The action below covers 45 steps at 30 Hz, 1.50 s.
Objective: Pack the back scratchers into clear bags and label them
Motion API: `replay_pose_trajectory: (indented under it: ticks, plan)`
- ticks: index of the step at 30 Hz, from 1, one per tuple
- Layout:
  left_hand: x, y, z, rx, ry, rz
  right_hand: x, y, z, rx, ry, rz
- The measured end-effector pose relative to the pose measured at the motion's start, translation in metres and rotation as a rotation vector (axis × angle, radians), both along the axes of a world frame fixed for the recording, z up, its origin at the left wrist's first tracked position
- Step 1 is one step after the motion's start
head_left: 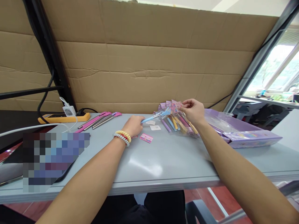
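Observation:
My left hand, with beaded bands at the wrist, is closed round the handle end of a light blue back scratcher. Its claw-like head points right and overlaps the packets, partly behind clear plastic. My right hand pinches the pink-printed top of a clear plastic packet. Under and around it lie several bagged sticks in purple, blue and yellow. Between my hands lie a pink printed card and small white cards. Left of them rest several loose pink and silver back scratchers.
An open purple box with clear plastic in it stands at the right. A yellow power strip with a white plug and cables is at the back left. A blurred-out object lies front left. Cardboard walls off the table's back.

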<state>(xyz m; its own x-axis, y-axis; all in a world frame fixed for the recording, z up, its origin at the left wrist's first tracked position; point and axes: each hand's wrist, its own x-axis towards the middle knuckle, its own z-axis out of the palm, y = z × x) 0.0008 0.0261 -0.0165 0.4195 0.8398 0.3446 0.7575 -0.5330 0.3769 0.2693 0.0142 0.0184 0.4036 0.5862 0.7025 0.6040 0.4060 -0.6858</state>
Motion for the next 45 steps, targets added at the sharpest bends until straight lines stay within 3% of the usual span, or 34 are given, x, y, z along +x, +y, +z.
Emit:
replay_pose_trajectory:
  ticks: [4, 13, 23, 29, 38, 42, 45]
  plan:
    - [0.001, -0.001, 0.001, 0.014, -0.003, -0.003, 0.000, 0.002, -0.003, 0.031, -0.154, -0.114]
    - [0.000, -0.004, 0.004, -0.052, 0.003, 0.023, 0.009, 0.006, -0.006, -0.092, -0.282, -0.150]
    - [0.003, -0.004, 0.003, -0.003, 0.032, 0.015, -0.007, 0.005, -0.013, -0.161, -0.587, -0.256]
    - [0.004, -0.005, 0.002, -0.072, -0.023, 0.025, -0.018, 0.002, -0.012, -0.146, -0.327, -0.055]
    - [0.002, -0.005, 0.004, -0.005, -0.005, 0.015, -0.002, 0.012, -0.010, -0.014, 0.106, 0.021]
    - [0.001, -0.006, 0.005, -0.011, -0.031, 0.002, 0.004, 0.013, -0.012, -0.069, 0.163, 0.216]
    - [0.001, -0.005, 0.007, -0.007, -0.084, -0.023, 0.003, 0.011, -0.010, -0.043, 0.183, 0.236]
